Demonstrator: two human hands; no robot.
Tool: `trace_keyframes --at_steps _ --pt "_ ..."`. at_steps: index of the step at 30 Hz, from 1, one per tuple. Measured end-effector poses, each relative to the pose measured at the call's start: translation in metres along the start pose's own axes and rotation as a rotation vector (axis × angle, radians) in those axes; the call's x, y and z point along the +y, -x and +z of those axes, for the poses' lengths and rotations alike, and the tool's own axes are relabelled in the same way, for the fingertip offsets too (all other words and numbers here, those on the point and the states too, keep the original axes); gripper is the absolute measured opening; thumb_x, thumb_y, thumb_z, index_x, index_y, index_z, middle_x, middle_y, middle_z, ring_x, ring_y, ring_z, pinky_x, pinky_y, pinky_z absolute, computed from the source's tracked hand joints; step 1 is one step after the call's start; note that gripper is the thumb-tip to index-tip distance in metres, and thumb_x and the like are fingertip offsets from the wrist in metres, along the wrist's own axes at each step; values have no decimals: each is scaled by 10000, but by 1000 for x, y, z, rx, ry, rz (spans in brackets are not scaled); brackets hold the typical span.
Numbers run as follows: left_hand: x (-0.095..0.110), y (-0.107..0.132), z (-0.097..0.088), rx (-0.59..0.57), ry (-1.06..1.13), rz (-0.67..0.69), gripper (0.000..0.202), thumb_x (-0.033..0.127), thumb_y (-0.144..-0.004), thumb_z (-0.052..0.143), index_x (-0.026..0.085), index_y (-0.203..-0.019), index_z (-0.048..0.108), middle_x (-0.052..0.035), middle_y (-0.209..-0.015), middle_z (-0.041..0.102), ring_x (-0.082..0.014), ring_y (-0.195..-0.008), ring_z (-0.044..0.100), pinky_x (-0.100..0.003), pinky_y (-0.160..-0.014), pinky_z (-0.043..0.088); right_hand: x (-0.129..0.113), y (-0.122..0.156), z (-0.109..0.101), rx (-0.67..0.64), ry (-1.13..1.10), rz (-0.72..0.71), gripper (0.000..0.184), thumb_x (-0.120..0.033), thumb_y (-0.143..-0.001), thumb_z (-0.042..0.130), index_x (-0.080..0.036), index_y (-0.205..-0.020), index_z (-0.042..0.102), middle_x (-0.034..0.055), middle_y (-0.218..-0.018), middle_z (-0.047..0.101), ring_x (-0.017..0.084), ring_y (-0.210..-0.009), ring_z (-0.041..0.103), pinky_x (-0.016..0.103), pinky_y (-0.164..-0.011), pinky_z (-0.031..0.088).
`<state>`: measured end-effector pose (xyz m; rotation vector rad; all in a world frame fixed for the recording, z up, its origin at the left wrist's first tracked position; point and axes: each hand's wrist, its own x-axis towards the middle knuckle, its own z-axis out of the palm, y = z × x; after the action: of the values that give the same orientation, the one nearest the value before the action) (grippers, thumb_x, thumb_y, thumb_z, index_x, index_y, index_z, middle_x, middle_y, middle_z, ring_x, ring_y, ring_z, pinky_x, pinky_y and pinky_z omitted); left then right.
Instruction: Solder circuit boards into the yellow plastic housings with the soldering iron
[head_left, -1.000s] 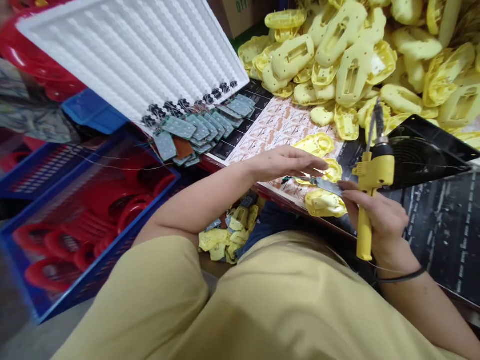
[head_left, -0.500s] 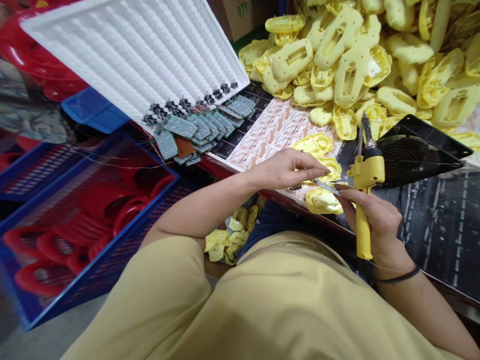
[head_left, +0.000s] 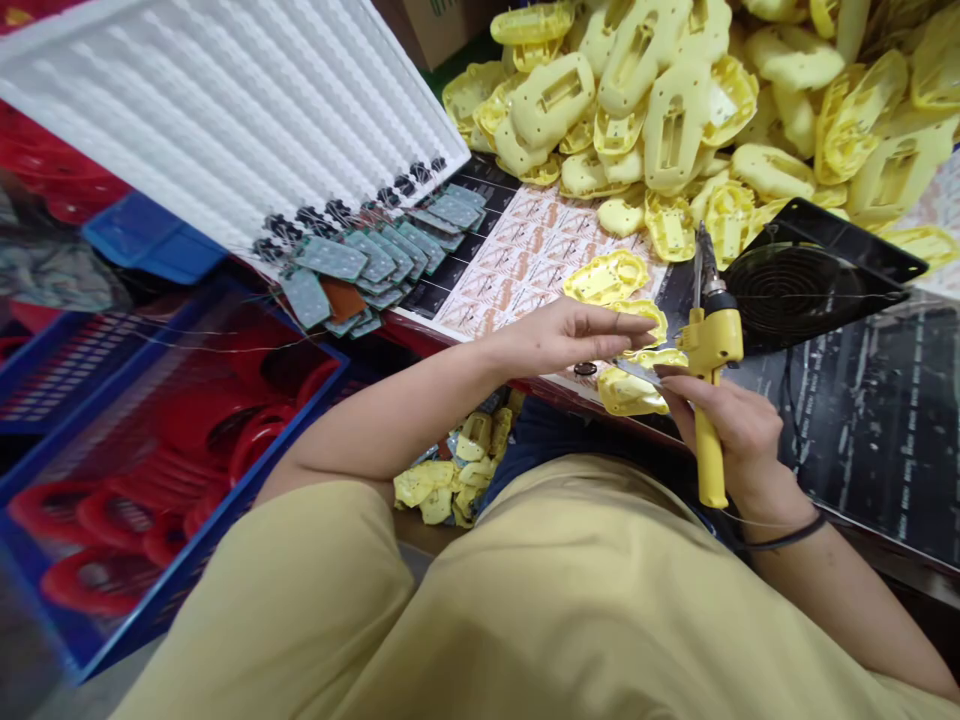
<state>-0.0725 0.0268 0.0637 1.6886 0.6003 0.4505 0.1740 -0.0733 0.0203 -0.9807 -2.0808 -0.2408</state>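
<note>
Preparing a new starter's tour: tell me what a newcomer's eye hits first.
Probably the heap of pale-yellow moulded plastic shells, upper right. Next, the ridged white sheet, upper left, with grey-green circuit boards by its lower edge. Then the yellow pistol-shaped tool in the right hand.

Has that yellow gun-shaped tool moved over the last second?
Yes: the gun-shaped tool has shifted left and slightly down in view, judged against the yellow shell lying just left of its tip.

Soldering gun (head_left: 716,340), three o'clock: cased in smooth plastic, tipped with metal. Shells (head_left: 679,100), one o'clock: matt plastic seen.
</note>
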Motion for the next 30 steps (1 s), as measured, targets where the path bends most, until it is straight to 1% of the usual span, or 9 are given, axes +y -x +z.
trace_keyframes --at_steps 3,8,12,16,18,21,24,27,30 --pt "9 2 -5 -73 -204 95 437 396 -1010 669 185 -1391 699 -103 -1443 694 -215 -1366 648 -319 -1178 488 1 1 0 -1 -8 35 263 -96 -918 738 -240 -1124 664 -3 -922 807 137 -743 765 211 -699 585" --pt "14 1 13 78 -433 239 269 253 -1036 587 189 -1200 791 -91 -1335 762 -193 -1283 703 -287 -1146 513 0 2 1 0 0 41 249 -103 -916 742 -241 -1106 661 -13 -889 804 130 -701 756 206 -668 581" --pt "7 -3 24 186 -260 150 319 417 -1040 619 164 -1047 813 -89 -1088 827 -197 -1057 781 -281 -979 601 -4 4 0 6 24 -27 326 -68 -911 723 -240 -1181 660 15 -979 817 148 -781 777 230 -737 607" --pt "6 -5 5 256 -67 41 515 587 -1033 579 126 -1115 792 -88 -891 806 -158 -758 766 -255 -726 615 5 9 -8 -120 -83 -94 372 -256 -893 816 -227 -1220 643 66 -1066 812 208 -958 791 308 -858 634" --pt "8 -8 -9 219 -151 39 474 556 -1023 614 131 -1112 803 -74 -825 787 -135 -692 731 -236 -681 585 17 15 -13 -171 -107 -57 412 -352 -893 821 -220 -1231 624 95 -1129 799 233 -1025 782 362 -910 633" --pt "9 -15 -18 37 -390 59 246 376 -977 707 170 -1020 834 -35 -770 774 -115 -692 709 -206 -692 542 32 25 -16 -219 -83 4 343 -323 -939 768 -218 -1224 608 100 -1178 786 226 -1035 775 387 -923 617" --pt "5 -24 -6 -51 -620 91 91 203 -902 750 186 -942 830 -10 -789 781 -111 -729 703 -200 -719 502 33 32 -12 -219 9 -10 226 -251 -949 746 -236 -1144 634 27 -1021 803 173 -877 760 345 -882 586" --pt "-3 -33 13 -27 -804 96 59 162 -884 752 171 -900 808 -10 -777 770 -128 -726 685 -223 -710 470 21 34 -4 -184 136 -16 187 -186 -934 747 -235 -1085 648 -3 -897 791 150 -781 727 310 -820 544" --pt "-9 -40 25 -39 -939 93 120 138 -910 690 169 -884 804 -41 -828 784 -167 -782 704 -257 -721 467 8 30 0 -163 124 20 211 -177 -932 745 -226 -1114 651 8 -884 788 158 -775 730 287 -748 540"
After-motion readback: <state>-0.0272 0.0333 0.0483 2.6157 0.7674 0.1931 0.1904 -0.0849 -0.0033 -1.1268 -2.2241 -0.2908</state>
